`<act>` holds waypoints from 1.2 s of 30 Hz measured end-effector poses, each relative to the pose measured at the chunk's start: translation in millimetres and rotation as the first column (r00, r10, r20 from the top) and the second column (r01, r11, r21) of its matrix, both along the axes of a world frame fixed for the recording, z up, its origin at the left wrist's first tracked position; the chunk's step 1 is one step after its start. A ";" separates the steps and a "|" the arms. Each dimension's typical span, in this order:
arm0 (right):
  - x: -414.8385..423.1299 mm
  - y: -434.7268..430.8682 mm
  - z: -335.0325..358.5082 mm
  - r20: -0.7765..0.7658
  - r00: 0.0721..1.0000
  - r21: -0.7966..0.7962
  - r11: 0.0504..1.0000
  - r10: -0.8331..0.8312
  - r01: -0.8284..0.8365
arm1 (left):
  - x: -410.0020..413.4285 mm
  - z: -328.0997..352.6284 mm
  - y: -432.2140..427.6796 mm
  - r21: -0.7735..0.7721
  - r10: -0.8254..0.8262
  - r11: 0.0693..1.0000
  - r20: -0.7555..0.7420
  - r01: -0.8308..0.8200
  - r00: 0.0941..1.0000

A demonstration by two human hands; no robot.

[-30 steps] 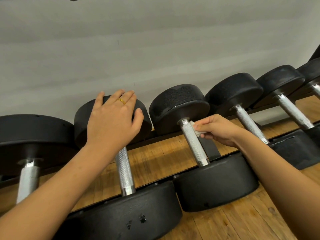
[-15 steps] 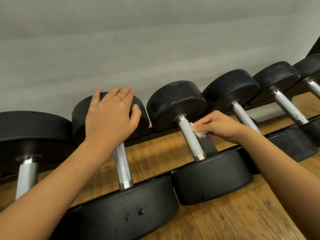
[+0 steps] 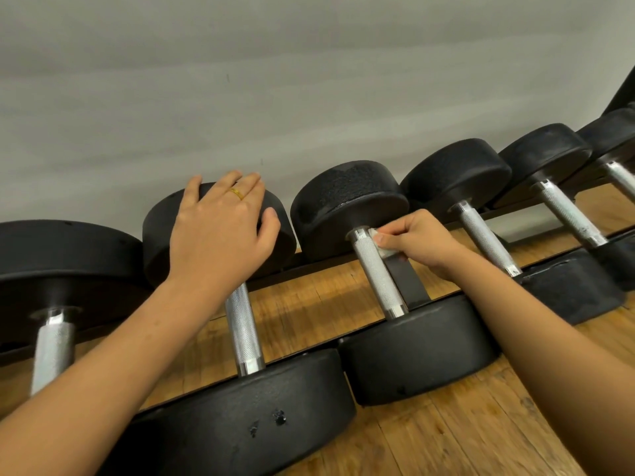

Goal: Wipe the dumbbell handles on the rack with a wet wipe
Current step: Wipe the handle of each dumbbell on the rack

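The right hand [image 3: 424,247] pinches the little white wet wipe [image 3: 384,244] against the top of the silver handle [image 3: 378,273] of the third dumbbell, right by its far black end [image 3: 347,197]. The wipe has slid a bit higher than before. The left hand [image 3: 220,231] still lies flat, fingers straight, on the next dumbbell's far end [image 3: 158,242]
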State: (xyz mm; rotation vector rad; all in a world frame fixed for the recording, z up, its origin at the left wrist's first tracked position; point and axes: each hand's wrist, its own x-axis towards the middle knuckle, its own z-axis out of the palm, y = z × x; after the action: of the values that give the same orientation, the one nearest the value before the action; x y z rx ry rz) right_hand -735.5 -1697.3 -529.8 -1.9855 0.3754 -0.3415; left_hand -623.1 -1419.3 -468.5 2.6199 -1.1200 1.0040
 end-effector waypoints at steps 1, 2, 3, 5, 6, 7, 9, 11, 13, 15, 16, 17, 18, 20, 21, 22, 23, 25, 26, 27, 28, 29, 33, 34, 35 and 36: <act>0.2 -0.5 1.3 -0.009 1.000 0.008 1.000 0.006 -0.006 | -0.5 0.1 -0.3 0.002 0.000 1.000 -0.002 0.000 1.000; -2.8 -3.8 3.5 -0.054 0.998 0.031 0.999 0.041 -0.040 | -0.8 0.0 -0.4 0.006 0.000 1.000 -0.003 0.000 1.000; -8.0 -8.8 6.2 -0.122 0.987 0.072 0.993 0.102 -0.093 | -0.7 0.0 -0.3 0.010 0.000 1.000 -0.003 0.000 1.000; -18.9 -16.5 10.0 -0.241 0.944 0.142 0.970 0.227 -0.197 | -0.2 0.0 1.0 0.012 0.003 1.000 -0.003 -0.003 1.000; -21.6 -17.4 10.0 -0.251 0.935 0.146 0.964 0.252 -0.221 | 0.2 0.1 1.4 0.011 0.003 1.000 -0.004 -0.003 1.000; -21.6 -16.0 8.3 -0.216 0.946 0.128 0.968 0.242 -0.218 | 0.4 0.2 1.3 0.010 0.001 1.000 -0.004 -0.001 1.000; -16.2 -7.8 3.8 -0.075 0.986 0.053 0.988 0.150 -0.146 | -0.1 0.3 0.6 0.009 0.002 1.000 0.000 -0.002 1.000; -10.2 -1.5 3.7 0.023 0.996 0.020 0.996 0.084 -0.084 | -0.5 0.1 0.1 0.004 0.007 1.000 0.006 -0.007 1.000; -9.7 -3.1 6.4 -0.013 0.994 0.059 0.993 0.104 -0.103 | -0.5 -0.2 -0.4 0.003 0.010 1.000 0.006 -0.010 1.000; -16.1 -11.6 9.0 -0.146 0.972 0.120 0.979 0.184 -0.168 | -0.5 -0.3 0.2 0.006 0.012 1.000 0.004 -0.012 1.000; -21.1 -16.3 10.6 -0.224 0.945 0.152 0.966 0.238 -0.208 | -0.5 -0.2 0.4 0.009 0.013 1.000 0.003 -0.013 1.000; -26.1 -20.1 11.5 -0.298 0.910 0.185 0.952 0.289 -0.242 | -0.8 0.0 0.5 0.012 0.013 1.000 0.001 -0.013 1.000; -30.4 -21.8 11.7 -0.347 0.878 0.222 0.939 0.329 -0.264 | -1.2 0.1 0.6 0.014 0.013 1.000 -0.001 -0.013 1.000; -33.5 -21.0 10.1 -0.359 0.870 0.244 0.934 0.337 -0.261 | -1.5 0.1 0.5 0.011 0.012 1.000 0.001 -0.012 1.000; -32.3 -19.3 8.9 -0.329 0.895 0.221 0.946 0.303 -0.239 | -1.5 0.3 0.2 0.009 0.011 1.000 0.001 -0.011 1.000; -30.2 -17.4 7.2 -0.284 0.924 0.190 0.959 0.257 -0.208 | -1.5 0.4 -0.2 0.008 0.009 1.000 0.000 -0.009 1.000; -28.3 -15.8 6.0 -0.247 0.944 0.172 0.968 0.221 -0.181 | -1.2 0.5 -0.3 0.008 0.006 1.000 -0.001 -0.006 1.000; -28.5 -14.9 6.3 -0.255 0.940 0.189 0.965 0.227 -0.182 | -1.0 0.4 -0.2 0.008 0.000 1.000 -0.003 0.000 1.000; -31.2 -15.6 7.8 -0.302 0.916 0.205 0.956 0.264 -0.208 | -0.9 0.4 0.4 0.007 -0.001 1.000 -0.002 0.001 1.000; -34.7 -16.9 9.6 -0.364 0.881 0.216 0.947 0.302 -0.235 | -1.1 0.2 0.9 0.006 0.000 1.000 -0.001 0.000 1.000; -38.7 -17.6 10.6 -0.422 0.844 0.221 0.940 0.331 -0.258 | -1.6 0.1 1.1 0.006 -0.001 1.000 0.000 0.001 1.000; -42.2 -18.2 10.7 -0.466 0.815 0.223 0.937 0.345 -0.270 | -1.7 0.1 1.3 0.006 -0.003 1.000 0.001 0.003 1.000; -36.4 -17.9 3.9 -0.382 0.887 0.309 0.940 0.259 -0.141 | -1.6 -0.3 0.3 0.005 -0.002 1.000 0.002 0.002 1.000; -29.5 -18.4 1.3 -0.308 0.940 0.362 0.932 0.149 -0.029 | -1.7 -0.9 -0.1 0.005 -0.003 1.000 0.002 0.003 1.000; -21.8 -19.1 -0.8 -0.241 0.970 0.425 0.902 0.029 0.079 | -1.6 -1.3 -0.1 0.003 -0.004 1.000 0.002 0.004 1.000; -13.8 -18.5 -2.7 -0.198 0.979 0.485 0.863 -0.052 0.144 | -1.4 -1.6 0.3 0.001 -0.006 1.000 0.006 0.006 1.000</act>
State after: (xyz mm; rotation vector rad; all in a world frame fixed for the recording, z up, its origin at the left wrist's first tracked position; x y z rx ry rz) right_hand -749.3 -1715.9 -532.5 -1.4909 0.6165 -0.1095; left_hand -624.4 -1419.0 -470.0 2.6151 -1.1289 1.0104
